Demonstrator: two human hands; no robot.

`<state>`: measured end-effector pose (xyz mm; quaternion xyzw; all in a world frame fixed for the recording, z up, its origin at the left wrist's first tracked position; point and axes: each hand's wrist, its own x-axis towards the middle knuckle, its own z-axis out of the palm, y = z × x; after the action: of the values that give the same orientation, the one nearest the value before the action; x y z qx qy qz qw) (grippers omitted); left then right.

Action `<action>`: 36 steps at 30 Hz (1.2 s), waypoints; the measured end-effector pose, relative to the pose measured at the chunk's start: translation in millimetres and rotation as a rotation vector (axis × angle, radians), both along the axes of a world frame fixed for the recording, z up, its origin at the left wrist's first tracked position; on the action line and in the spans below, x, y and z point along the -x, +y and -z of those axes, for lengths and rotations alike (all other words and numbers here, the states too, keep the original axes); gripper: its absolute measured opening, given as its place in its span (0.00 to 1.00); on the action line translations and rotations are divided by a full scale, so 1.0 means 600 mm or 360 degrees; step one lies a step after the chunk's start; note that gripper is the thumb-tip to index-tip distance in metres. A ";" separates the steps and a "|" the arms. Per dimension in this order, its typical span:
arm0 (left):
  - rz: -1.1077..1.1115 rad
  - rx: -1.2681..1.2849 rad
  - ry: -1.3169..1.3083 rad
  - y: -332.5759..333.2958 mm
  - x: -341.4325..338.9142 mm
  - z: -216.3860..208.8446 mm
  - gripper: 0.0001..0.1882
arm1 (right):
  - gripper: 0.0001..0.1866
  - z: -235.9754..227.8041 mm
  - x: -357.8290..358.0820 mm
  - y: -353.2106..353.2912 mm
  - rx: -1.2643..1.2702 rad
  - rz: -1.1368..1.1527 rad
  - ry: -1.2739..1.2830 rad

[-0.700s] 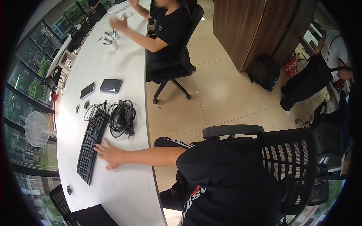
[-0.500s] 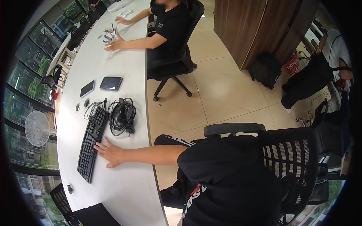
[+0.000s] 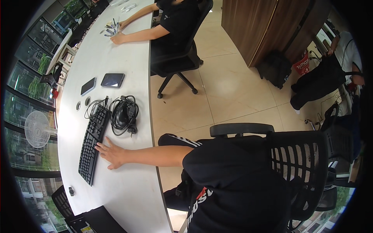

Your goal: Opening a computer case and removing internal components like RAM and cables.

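My right hand (image 3: pixel 112 153) lies palm down on the white desk (image 3: pixel 128 190), its fingers spread and holding nothing. The fingertips touch the near long edge of a black keyboard (image 3: pixel 91 143), which lies slanted on the desk. Over the keyboard's far end runs its loose black cable (image 3: pixel 93 110). Just beyond my hand, beside the keyboard, rests a black mouse (image 3: pixel 123 115) amid coiled black cables with a plug. My left hand is outside the picture.
Two phones (image 3: pixel 113 80) lie farther along the desk, near two round cable holes (image 3: pixel 88 100). Beyond, another person's hands (image 3: pixel 118 38) gather several pens (image 3: pixel 111 29). A small watch-like item (image 3: pixel 71 191) and a black flat object (image 3: pixel 95 220) are at the lower left.
My view has shifted slightly, so desk items appear a little higher. My right hand stays by the keyboard. The other person's two hands have come closer together around the pens.
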<state>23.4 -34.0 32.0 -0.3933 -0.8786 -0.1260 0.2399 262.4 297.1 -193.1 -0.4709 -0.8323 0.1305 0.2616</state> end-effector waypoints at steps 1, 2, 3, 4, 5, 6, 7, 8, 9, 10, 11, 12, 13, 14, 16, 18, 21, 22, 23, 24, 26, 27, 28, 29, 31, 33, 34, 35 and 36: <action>0.0060 0.0075 -0.0231 -0.018 0.044 -0.002 0.24 | 0.41 -0.013 0.011 -0.001 -0.0018 -0.0023 0.0015; 0.0128 0.0154 -0.0474 -0.030 0.069 -0.002 0.26 | 0.41 -0.020 0.019 -0.002 -0.0030 -0.0039 0.0017; 0.0129 0.0161 -0.0479 -0.028 0.064 0.000 0.26 | 0.41 -0.016 0.018 -0.002 -0.0023 -0.0036 0.0013; 0.0183 0.0159 -0.0486 -0.023 0.050 0.001 0.27 | 0.40 -0.009 0.013 -0.001 -0.0018 -0.0023 0.0010; 0.0235 0.0155 -0.0492 -0.018 0.031 0.000 0.28 | 0.40 -0.003 0.009 -0.001 -0.0016 -0.0012 0.0009; 0.0285 0.0150 -0.0491 -0.014 0.009 -0.004 0.28 | 0.40 0.002 0.007 0.000 -0.0005 -0.0006 0.0015; 0.0332 0.0140 -0.0489 -0.013 -0.010 -0.008 0.30 | 0.40 0.003 0.006 0.000 -0.0008 0.0000 0.0003; 0.0381 0.0130 -0.0489 -0.013 -0.022 -0.010 0.31 | 0.40 0.004 0.005 0.000 -0.0010 0.0006 -0.0010; 0.0378 0.0132 -0.0480 -0.016 -0.029 -0.012 0.31 | 0.40 0.002 0.006 0.000 -0.0009 0.0004 0.0000; 0.0378 0.0169 -0.0415 -0.019 -0.034 -0.012 0.30 | 0.40 0.001 0.006 0.001 -0.0008 0.0002 0.0001; 0.0380 0.0208 -0.0352 -0.019 -0.038 -0.011 0.29 | 0.41 0.001 0.005 0.001 -0.0005 0.0001 0.0002; 0.0379 0.0214 -0.0347 -0.019 -0.043 -0.011 0.29 | 0.41 0.001 0.005 0.001 -0.0001 0.0001 0.0007; 0.0366 0.0265 -0.0432 -0.018 -0.047 -0.011 0.29 | 0.41 0.003 0.004 0.002 -0.0002 0.0003 -0.0004; 0.0354 0.0318 -0.0518 -0.016 -0.049 -0.009 0.29 | 0.41 0.005 0.002 0.002 -0.0001 0.0006 -0.0015; 0.0404 0.0340 -0.0548 -0.031 -0.013 0.005 0.28 | 0.41 -0.004 0.012 0.005 -0.0021 -0.0009 0.0006; 0.0285 0.0407 -0.0664 -0.033 -0.006 0.016 0.26 | 0.41 -0.001 0.012 0.005 -0.0024 -0.0010 0.0008; 0.0331 0.0460 -0.0538 -0.038 0.002 0.033 0.27 | 0.40 0.001 0.012 0.005 -0.0025 -0.0008 0.0001; 0.0357 0.0486 -0.0477 -0.039 0.000 0.039 0.28 | 0.40 0.002 0.013 0.006 -0.0028 -0.0006 0.0002; 0.0484 0.0332 -0.0409 -0.041 -0.007 0.046 0.28 | 0.40 0.004 0.013 0.007 -0.0032 -0.0003 0.0003; 0.0481 0.0336 -0.0409 -0.041 -0.014 0.048 0.28 | 0.40 0.004 0.013 0.006 -0.0028 -0.0005 0.0004; 0.0563 0.0330 -0.0273 -0.041 -0.022 0.051 0.26 | 0.40 0.006 0.011 0.005 -0.0036 -0.0001 0.0006; 0.0560 0.0333 -0.0267 -0.042 -0.018 0.054 0.26 | 0.40 0.005 0.010 0.005 -0.0034 -0.0003 0.0012; 0.0603 0.0311 -0.0254 -0.044 -0.010 0.061 0.25 | 0.40 0.005 0.009 0.005 -0.0031 -0.0006 0.0021; 0.0649 0.0289 -0.0242 -0.044 -0.006 0.066 0.25 | 0.40 0.006 0.006 0.005 -0.0028 -0.0007 0.0029; 0.0710 0.0279 -0.0251 -0.040 -0.013 0.073 0.23 | 0.40 0.007 0.002 0.003 -0.0024 0.0001 0.0022; 0.0777 0.0270 -0.0259 -0.036 -0.012 0.089 0.22 | 0.40 0.012 -0.002 0.005 -0.0019 0.0016 0.0017; 0.0834 0.0180 -0.0354 -0.035 -0.008 0.103 0.21 | 0.40 0.015 -0.003 0.009 -0.0036 0.0036 -0.0004; 0.0890 0.0090 -0.0449 -0.033 -0.004 0.111 0.21 | 0.41 0.019 -0.004 0.012 -0.0053 0.0056 -0.0025; 0.0873 0.0089 -0.0447 -0.033 -0.018 0.105 0.21 | 0.41 0.021 0.005 0.013 -0.0052 0.0040 -0.0022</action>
<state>33.9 -53.6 -30.9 -0.6010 -0.7673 -0.2148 0.0622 259.7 304.7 -205.7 -0.4778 -0.8302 0.1104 0.2651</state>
